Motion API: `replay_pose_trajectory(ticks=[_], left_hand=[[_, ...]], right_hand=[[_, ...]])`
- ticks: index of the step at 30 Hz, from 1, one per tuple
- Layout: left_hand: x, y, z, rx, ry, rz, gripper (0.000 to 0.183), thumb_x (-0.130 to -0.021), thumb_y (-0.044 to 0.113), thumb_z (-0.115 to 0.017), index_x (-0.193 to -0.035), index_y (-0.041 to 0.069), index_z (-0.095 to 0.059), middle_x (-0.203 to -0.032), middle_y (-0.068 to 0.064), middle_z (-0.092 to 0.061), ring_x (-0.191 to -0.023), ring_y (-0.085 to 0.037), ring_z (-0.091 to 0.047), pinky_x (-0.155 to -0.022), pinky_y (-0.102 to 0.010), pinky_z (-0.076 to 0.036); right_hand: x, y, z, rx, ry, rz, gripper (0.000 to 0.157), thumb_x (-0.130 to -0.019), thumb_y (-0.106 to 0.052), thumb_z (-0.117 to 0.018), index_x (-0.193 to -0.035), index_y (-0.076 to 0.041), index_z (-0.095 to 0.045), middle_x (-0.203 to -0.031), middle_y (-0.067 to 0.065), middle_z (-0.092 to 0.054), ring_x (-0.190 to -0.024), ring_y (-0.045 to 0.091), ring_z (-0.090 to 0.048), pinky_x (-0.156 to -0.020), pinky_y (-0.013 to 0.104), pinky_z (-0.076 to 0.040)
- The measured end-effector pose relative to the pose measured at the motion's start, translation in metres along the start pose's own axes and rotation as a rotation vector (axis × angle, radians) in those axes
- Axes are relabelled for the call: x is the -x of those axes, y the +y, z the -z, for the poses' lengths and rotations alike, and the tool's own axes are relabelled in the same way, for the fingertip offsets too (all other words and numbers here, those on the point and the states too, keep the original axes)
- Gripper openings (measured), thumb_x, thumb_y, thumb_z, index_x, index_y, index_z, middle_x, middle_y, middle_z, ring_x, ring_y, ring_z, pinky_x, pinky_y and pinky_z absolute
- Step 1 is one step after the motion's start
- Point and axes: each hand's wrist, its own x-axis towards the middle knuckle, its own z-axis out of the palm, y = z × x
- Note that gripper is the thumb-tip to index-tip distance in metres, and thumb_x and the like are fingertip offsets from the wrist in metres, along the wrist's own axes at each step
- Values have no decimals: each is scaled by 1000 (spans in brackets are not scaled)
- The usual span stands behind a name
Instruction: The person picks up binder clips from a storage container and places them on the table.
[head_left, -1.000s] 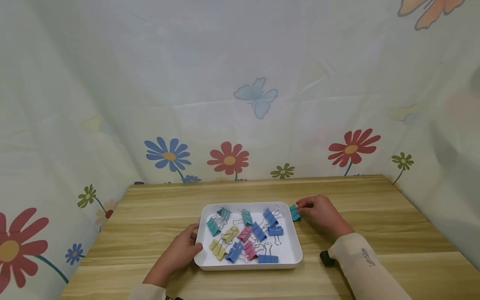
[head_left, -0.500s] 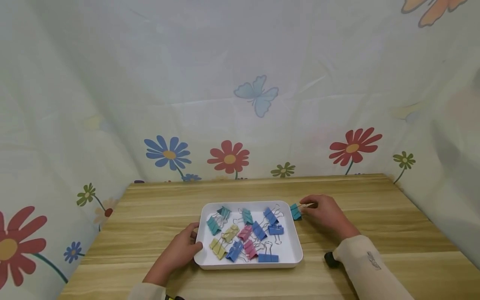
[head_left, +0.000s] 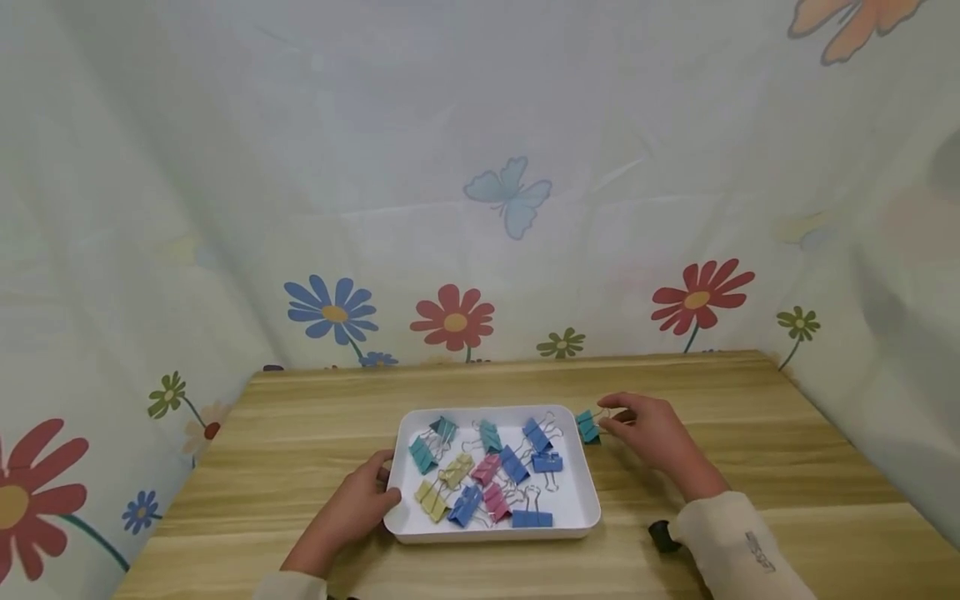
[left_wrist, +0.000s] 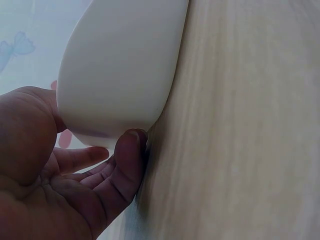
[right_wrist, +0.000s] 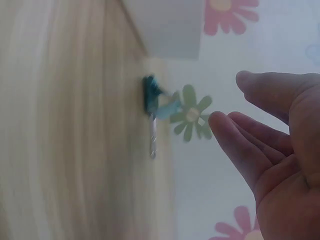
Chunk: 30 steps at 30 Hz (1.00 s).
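Note:
A white tray (head_left: 570, 508) holds several binder clips in teal, yellow, pink and blue. My left hand (head_left: 358, 502) grips the tray's left side, thumb at the rim. In the left wrist view, curled fingers (left_wrist: 127, 165) lie against the outer wall (left_wrist: 120, 70), low by the tabletop. Just outside the tray's right wall sits a teal binder clip (head_left: 587, 427), its wire handles toward my right hand (head_left: 652, 429). The right wrist view shows that clip (right_wrist: 150, 94) on the table, apart from the hand, whose thumb and fingers are spread with nothing between them.
The tray stands on a wood-grain table (head_left: 315, 417). Behind it hangs a pale cloth (head_left: 375, 208) printed with flowers and butterflies. A small black object (head_left: 663, 536) is at my right cuff.
My right hand's fingers were at the teal clip and have drawn slightly right, leaving its wire handles in view. The clip stays beside the tray. My left hand keeps its grip.

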Motion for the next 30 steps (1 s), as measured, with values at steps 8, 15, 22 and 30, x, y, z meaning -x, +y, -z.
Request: replay_pose_trajectory(ticks=[8,15,22,30], left_hand=[[-1,3,2,0,-10,20,62,-84,8,-62,-141,-1,-41,-101,-11,-63,-80,-17,-59,-64,-31,-52],[0,4,3,-19,-3,27,62,-83,9,-61,-141,0,-42,-101,-11,-63,-81,-17,-59,-67,-31,-51],[2,5,2,-19,-11,24,62,-83,9,-61,-141,-1,-41,-102,-11,-64,-81,-17,-59,-67,-32,-51],[3,5,1,-30,-15,25,63,-83,10,-62,-142,-1,-41,-101,-11,-63,-80,-17,-58,-68,-32,-51]], right_hand=[[12,-29,-3,-51,47,161,29,-90,-16,-67,-118,-7,-66,-116,13,-66,-99,29,-68,-79,40,-57],[20,-45,-15,-87,54,237,29,-88,-14,-69,-116,-8,-66,-114,10,-66,-98,25,-67,-81,37,-56],[27,-46,-26,-174,10,279,32,-85,-9,-71,-116,-6,-66,-114,8,-65,-102,26,-67,-84,37,-55],[33,-48,-31,-236,-45,231,33,-85,-12,-72,-117,-10,-65,-116,10,-65,-105,26,-66,-86,30,-54]])
